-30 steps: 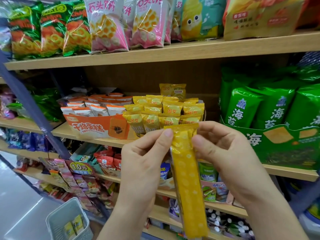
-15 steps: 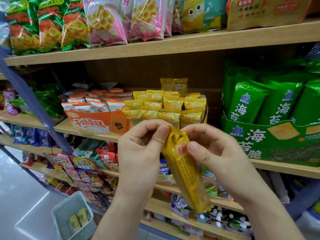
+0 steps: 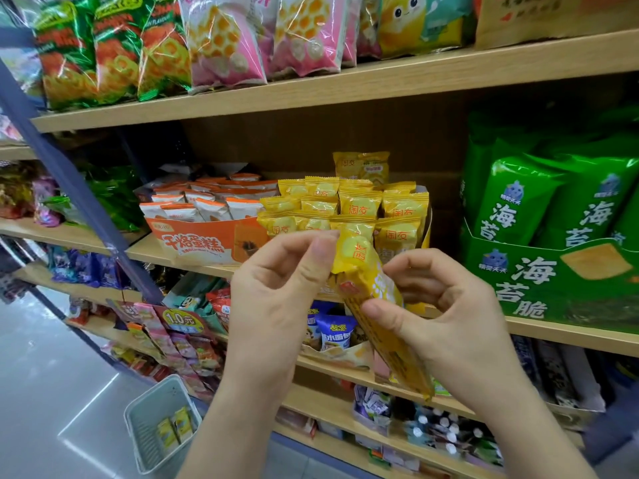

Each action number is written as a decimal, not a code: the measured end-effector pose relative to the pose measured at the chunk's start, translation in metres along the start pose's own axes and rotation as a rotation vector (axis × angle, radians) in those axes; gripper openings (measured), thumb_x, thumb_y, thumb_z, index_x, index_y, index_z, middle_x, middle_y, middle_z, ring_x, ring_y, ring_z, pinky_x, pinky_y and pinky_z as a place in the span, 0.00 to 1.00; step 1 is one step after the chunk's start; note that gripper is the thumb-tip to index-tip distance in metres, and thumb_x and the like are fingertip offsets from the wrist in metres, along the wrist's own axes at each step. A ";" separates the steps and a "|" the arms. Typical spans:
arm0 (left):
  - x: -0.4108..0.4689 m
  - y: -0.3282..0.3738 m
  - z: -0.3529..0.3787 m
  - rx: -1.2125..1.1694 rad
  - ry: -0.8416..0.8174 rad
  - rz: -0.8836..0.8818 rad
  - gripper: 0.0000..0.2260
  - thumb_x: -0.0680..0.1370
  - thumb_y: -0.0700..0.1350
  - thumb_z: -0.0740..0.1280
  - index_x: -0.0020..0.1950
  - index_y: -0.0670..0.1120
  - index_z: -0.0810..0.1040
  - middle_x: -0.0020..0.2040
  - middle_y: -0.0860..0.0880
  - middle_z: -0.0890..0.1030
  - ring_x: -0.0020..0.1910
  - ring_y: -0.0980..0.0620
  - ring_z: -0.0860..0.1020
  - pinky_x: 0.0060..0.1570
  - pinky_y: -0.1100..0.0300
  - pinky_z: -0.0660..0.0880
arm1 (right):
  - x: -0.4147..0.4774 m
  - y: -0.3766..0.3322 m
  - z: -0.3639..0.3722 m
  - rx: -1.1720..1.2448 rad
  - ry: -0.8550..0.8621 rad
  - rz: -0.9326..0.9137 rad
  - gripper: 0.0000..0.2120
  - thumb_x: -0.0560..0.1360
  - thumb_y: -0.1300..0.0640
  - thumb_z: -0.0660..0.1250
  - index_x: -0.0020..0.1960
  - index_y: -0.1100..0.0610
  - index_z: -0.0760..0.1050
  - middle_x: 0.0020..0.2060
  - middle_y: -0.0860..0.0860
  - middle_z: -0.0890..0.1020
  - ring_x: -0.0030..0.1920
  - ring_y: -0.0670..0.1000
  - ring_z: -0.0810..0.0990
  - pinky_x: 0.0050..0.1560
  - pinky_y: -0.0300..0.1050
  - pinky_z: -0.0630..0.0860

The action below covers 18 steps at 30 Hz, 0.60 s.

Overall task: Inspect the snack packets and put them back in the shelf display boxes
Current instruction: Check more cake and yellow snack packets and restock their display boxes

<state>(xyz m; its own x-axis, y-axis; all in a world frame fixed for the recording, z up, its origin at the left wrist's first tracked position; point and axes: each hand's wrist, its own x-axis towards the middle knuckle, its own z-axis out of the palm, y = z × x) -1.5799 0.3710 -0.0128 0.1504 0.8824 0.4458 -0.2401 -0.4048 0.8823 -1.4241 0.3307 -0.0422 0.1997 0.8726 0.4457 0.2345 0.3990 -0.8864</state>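
A long yellow snack packet (image 3: 387,333) slants from upper left down to lower right in front of the shelf. My left hand (image 3: 276,299) pinches its top end between thumb and fingers. My right hand (image 3: 446,319) grips its middle, thumb across the front. Just behind the hands stands the yellow display box (image 3: 426,229), packed with several upright packets of the same kind (image 3: 359,202). To its left an orange display box (image 3: 200,243) holds white and orange packets.
Wooden shelves run across the view, with large bags above (image 3: 224,39) and a green seaweed snack box (image 3: 553,271) at the right. A grey basket (image 3: 145,426) holding two yellow packets stands on the floor at lower left. A blue shelf post (image 3: 69,178) slants at left.
The packet has been turned over from its plain dotted back to its printed front and tilted. My right hand slid from the top end down to the middle.
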 end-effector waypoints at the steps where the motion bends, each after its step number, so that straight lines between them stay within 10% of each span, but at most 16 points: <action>1: -0.001 0.000 0.000 0.019 0.003 0.005 0.13 0.68 0.57 0.76 0.46 0.51 0.86 0.47 0.48 0.86 0.49 0.49 0.84 0.47 0.59 0.80 | -0.001 -0.001 0.000 -0.037 0.024 -0.025 0.19 0.61 0.38 0.75 0.48 0.44 0.78 0.45 0.39 0.83 0.48 0.42 0.83 0.44 0.36 0.79; 13: -0.003 -0.010 0.003 0.149 0.153 0.078 0.03 0.70 0.47 0.72 0.40 0.49 0.85 0.42 0.50 0.85 0.44 0.51 0.84 0.45 0.58 0.80 | -0.005 -0.003 0.010 -0.258 0.216 -0.155 0.19 0.64 0.40 0.74 0.51 0.46 0.76 0.44 0.37 0.80 0.48 0.40 0.80 0.43 0.33 0.76; 18: -0.003 -0.013 0.002 0.168 0.200 0.091 0.04 0.72 0.47 0.69 0.41 0.48 0.81 0.41 0.49 0.85 0.44 0.49 0.84 0.45 0.53 0.81 | -0.001 -0.003 0.005 -0.239 0.014 -0.034 0.24 0.62 0.35 0.71 0.55 0.39 0.69 0.48 0.37 0.78 0.51 0.38 0.77 0.45 0.31 0.76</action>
<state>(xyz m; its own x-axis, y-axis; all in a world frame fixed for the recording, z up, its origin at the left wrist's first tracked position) -1.5751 0.3732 -0.0249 -0.0607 0.8636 0.5005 -0.0793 -0.5040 0.8601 -1.4300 0.3302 -0.0411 0.2007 0.8552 0.4780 0.4596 0.3487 -0.8168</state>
